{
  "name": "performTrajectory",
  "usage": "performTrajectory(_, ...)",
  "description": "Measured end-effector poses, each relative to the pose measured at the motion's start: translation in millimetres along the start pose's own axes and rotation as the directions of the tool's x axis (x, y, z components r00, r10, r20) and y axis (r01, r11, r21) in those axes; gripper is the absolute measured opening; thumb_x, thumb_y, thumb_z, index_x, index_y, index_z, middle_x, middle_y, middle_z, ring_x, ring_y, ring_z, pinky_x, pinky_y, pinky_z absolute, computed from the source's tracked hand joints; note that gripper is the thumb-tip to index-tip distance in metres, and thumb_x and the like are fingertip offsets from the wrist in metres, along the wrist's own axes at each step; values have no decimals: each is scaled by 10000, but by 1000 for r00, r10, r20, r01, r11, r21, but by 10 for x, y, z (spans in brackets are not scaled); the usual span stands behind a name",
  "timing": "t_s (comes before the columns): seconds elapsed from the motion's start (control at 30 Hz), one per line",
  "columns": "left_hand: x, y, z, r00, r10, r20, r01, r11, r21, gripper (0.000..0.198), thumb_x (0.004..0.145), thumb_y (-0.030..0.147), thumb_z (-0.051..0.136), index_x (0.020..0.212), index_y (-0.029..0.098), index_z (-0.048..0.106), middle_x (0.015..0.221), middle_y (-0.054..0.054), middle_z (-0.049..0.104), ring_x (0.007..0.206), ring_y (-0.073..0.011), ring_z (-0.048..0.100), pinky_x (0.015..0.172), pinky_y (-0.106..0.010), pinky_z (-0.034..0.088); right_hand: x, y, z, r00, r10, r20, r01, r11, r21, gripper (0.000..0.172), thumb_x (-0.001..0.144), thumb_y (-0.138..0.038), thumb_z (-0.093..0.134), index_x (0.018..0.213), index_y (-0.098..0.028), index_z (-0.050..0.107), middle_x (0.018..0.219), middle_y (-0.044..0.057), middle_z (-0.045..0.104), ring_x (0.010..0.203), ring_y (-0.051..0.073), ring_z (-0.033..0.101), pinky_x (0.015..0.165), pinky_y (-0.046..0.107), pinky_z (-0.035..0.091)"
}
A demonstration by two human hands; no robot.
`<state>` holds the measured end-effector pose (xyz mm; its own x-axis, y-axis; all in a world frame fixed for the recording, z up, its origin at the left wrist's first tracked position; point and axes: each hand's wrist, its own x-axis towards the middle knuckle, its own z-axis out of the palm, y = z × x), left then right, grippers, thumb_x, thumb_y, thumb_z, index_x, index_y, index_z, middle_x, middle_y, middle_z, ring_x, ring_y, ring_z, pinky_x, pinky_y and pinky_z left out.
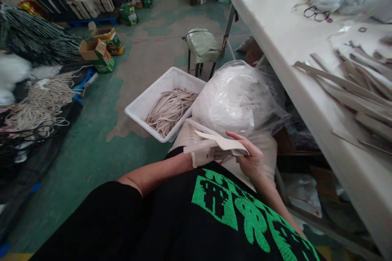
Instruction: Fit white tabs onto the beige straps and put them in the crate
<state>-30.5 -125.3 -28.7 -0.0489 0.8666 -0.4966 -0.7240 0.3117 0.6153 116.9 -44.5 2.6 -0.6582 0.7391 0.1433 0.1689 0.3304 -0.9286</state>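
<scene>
Several flat, cream-coloured strips [225,142] of a flexible material lie together in front of my body. My right hand [252,158] grips their right end, with the thumb along the upper edge and the fingers underneath. At the other end, my left hand [200,158] is mostly covered by pale material that could be a glove or part of the strips; its fingers are hidden. Just beyond my hands stands a white plastic bin [147,126] holding a heap of narrow beige strips [171,108]. To the right of the bin bulges a clear plastic bag [229,98] with whitish contents.
A white table [275,40] runs along my right, bearing loose beige strips [352,81], glasses [317,14] and plastic bags. A stool with a green padded seat [202,43] stands ahead. Bundled cords [39,102] and cardboard boxes [98,53] lie on the left.
</scene>
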Motion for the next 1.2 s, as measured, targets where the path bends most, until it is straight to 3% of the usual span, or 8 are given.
performTrajectory(0.17,42,-20,-83,964,-178,199,191,981,-47,281,858,345,578,1018,184,744,1072,-106,747,1016,-249,683,1005,-395,433,19,100,-12,982,188,-22,-189,970,-152,198,790,-395,613,746,-224,701,552,7,610,515,167,558,520,270,451)
performTrajectory(0.4,127,-80,-372,780,-535,325,574,819,-27,547,903,552,485,1083,81,700,1071,-185,732,951,-269,706,894,-396,505,-66,128,-112,936,343,-75,-348,936,-59,336,799,-522,639,721,-198,684,457,-19,519,383,118,423,387,244,337)
performTrajectory(0.53,273,77,-600,920,-346,-183,246,874,-419,434,946,443,494,1120,71,632,954,-175,731,825,-256,715,763,-396,558,-186,45,-353,898,436,-52,-432,899,79,372,748,-548,679,692,-182,647,449,-10,518,362,95,378,362,230,287)
performTrajectory(0.63,462,331,-791,871,-181,-457,-55,888,-457,416,1003,374,392,1166,52,599,792,-106,703,700,-165,684,726,-290,559,-305,-55,-549,884,465,52,-467,871,154,369,718,-542,723,664,-187,643,448,-4,508,365,92,366,360,231,276)
performTrajectory(0.8,623,700,-837,830,57,-555,-293,891,-346,326,981,258,474,1256,128,590,706,-23,681,593,-89,609,658,-183,526,-379,-91,-610,859,493,141,-511,803,307,447,673,-620,758,655,-186,650,475,5,519,352,74,300,355,252,300)
performTrajectory(0.9,540,680,-686,881,128,-455,-263,933,-246,343,877,190,631,1218,152,637,666,-10,671,516,-88,563,541,-186,485,-267,-26,-520,879,470,76,-458,792,404,453,705,-638,730,697,-188,677,397,-62,345,351,81,261,402,282,374)
performTrajectory(1.03,304,473,-530,986,152,-72,-145,985,91,455,794,319,746,1210,151,669,677,-29,679,497,-81,541,471,-175,409,11,23,-464,901,433,-20,-356,766,536,442,740,-601,726,881,-182,722,459,-58,440,379,74,233,485,300,431)
performTrajectory(1.2,90,298,-382,985,-43,169,-35,901,432,550,801,470,711,1270,185,662,700,-41,683,513,-108,558,514,-218,413,317,43,-527,919,394,-28,-310,764,566,496,748,-603,735,959,-154,731,411,-89,357,442,102,278,571,287,464)
